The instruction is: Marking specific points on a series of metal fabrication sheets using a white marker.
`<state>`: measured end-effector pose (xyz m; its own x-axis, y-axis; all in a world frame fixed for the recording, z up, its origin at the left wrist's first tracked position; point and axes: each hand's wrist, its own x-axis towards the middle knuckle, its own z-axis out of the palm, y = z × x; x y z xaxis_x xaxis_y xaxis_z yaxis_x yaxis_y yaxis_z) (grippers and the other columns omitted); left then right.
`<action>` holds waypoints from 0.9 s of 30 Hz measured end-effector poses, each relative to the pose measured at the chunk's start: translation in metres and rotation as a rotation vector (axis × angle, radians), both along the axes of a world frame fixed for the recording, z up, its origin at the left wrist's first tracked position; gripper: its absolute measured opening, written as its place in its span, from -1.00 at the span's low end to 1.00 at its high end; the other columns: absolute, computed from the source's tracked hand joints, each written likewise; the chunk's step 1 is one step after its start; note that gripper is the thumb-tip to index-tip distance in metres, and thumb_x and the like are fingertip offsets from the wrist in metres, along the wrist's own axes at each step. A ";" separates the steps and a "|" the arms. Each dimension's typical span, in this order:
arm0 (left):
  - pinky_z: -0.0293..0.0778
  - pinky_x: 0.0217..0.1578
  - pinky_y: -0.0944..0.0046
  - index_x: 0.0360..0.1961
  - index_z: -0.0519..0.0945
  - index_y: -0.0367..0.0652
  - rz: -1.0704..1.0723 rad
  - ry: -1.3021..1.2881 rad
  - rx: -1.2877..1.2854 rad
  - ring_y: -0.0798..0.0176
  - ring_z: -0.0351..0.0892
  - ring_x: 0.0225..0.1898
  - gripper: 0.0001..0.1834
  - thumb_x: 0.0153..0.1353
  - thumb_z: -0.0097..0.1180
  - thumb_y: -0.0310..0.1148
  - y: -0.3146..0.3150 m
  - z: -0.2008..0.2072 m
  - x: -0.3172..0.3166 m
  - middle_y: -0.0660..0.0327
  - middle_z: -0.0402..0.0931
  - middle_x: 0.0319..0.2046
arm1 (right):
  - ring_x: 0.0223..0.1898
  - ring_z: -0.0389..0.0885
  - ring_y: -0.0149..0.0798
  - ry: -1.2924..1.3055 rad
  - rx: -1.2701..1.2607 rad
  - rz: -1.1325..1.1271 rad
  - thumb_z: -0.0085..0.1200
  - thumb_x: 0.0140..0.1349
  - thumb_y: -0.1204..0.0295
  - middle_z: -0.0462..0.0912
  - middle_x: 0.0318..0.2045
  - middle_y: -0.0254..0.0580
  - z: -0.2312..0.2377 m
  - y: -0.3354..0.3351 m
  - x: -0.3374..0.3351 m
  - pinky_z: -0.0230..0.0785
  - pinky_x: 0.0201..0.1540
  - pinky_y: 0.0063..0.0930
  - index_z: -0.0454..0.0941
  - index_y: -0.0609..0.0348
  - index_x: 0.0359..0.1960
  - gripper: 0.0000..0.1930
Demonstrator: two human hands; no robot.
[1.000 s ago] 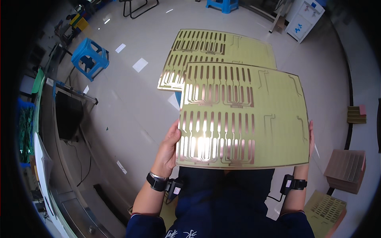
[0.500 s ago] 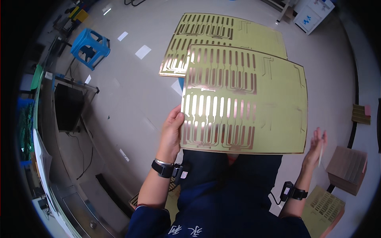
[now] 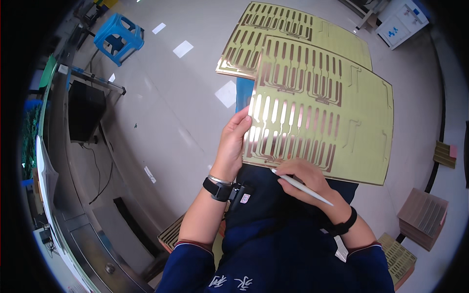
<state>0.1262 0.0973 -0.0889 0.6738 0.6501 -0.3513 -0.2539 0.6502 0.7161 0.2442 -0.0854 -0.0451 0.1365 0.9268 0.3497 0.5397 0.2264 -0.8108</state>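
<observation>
A large yellow-green circuit board panel [image 3: 364,146] with copper tracks is tilted over my lap. My left hand [image 3: 232,144] grips its left edge, thumb on the face and fingers partly hidden behind. At the panel's lower edge is my right hand [image 3: 308,178], closed around a slim white pen-shaped tool [image 3: 304,189]. The tool's tip points left, near the edge; I cannot tell whether it touches the panel. A similar panel [image 3: 337,39] lies beyond, partly covered by the held one. Something blue [image 3: 244,93] shows beneath that far panel.
A blue plastic stool [image 3: 117,39] stands at the far left. Metal drawers [image 3: 93,249] and a black box-like unit [image 3: 87,110] line the left side. To the right are a stack of brownish boards [image 3: 424,215] and more patterned panels [image 3: 398,256]. A white cabinet [image 3: 403,24] stands far right.
My right hand has come in from the far right to the held panel's lower edge, bringing the white tool. The held panel and my left hand appear farther right and higher in the picture.
</observation>
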 end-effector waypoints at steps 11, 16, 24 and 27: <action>0.54 0.10 0.27 0.26 0.43 -0.29 0.035 -0.054 -0.164 0.27 0.59 0.08 -0.58 0.43 0.02 -0.40 -0.001 -0.002 -0.002 0.08 0.55 0.11 | -0.22 0.66 -0.15 -0.199 0.084 0.067 0.34 -0.07 0.64 0.63 -0.19 -0.24 -0.009 0.010 -0.002 0.55 -0.20 -0.35 0.62 0.13 -0.21 -0.67; 0.50 0.18 0.21 0.35 0.31 -0.29 -0.014 -0.104 -0.126 0.23 0.55 0.16 -0.49 0.43 0.00 -0.36 0.001 -0.012 -0.003 0.05 0.48 0.21 | -0.17 0.65 -0.18 -0.291 0.061 0.060 0.34 -0.09 0.61 0.65 -0.14 -0.31 -0.010 0.006 -0.005 0.53 -0.14 -0.34 0.62 0.13 -0.16 -0.63; 0.50 0.17 0.22 0.34 0.34 -0.29 -0.002 -0.100 -0.130 0.24 0.56 0.15 -0.51 0.43 0.00 -0.37 0.001 -0.008 -0.002 0.05 0.51 0.18 | -0.16 0.66 -0.23 -0.375 0.092 0.030 0.35 -0.09 0.59 0.66 -0.10 -0.33 -0.017 0.005 -0.007 0.53 -0.13 -0.37 0.62 0.10 -0.15 -0.62; 0.50 0.17 0.22 0.33 0.34 -0.29 -0.002 -0.105 -0.134 0.24 0.56 0.15 -0.51 0.43 0.02 -0.37 0.001 -0.009 -0.003 0.05 0.51 0.18 | -0.17 0.66 -0.25 -0.393 0.107 0.017 0.35 -0.09 0.58 0.67 -0.11 -0.35 -0.018 0.006 -0.008 0.53 -0.13 -0.38 0.62 0.09 -0.16 -0.63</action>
<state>0.1235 0.0983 -0.0977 0.7125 0.6009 -0.3622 -0.3219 0.7387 0.5922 0.2358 -0.0795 -0.0629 -0.0414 0.8832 0.4672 0.7992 0.3099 -0.5150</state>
